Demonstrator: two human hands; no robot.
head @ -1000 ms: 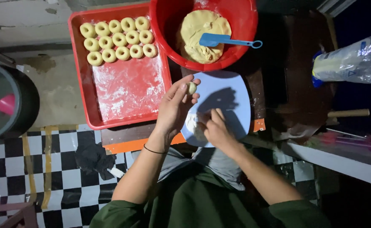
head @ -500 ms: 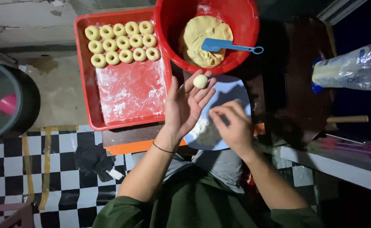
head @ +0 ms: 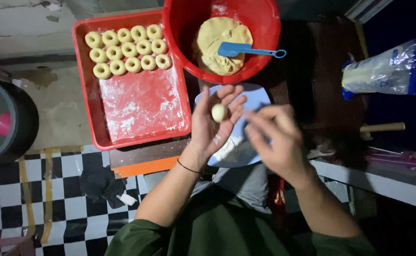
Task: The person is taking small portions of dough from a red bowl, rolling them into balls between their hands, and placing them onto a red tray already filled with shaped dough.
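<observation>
We had a small dough ball [head: 219, 113] sitting in our open left hand [head: 213, 124], just below the red bowl [head: 184, 38], right hand [head: 274, 137] loosely curled beside it.

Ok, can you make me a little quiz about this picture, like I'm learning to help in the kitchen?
1. True or false: the dough ball lies in the open left hand.
2. Which holds the dough rings? A: red tray. B: red bowl. C: white plate.
3. What blue tool rests on the big dough lump?

Key: 1 true. 2 A. 3 the blue scraper.
</observation>
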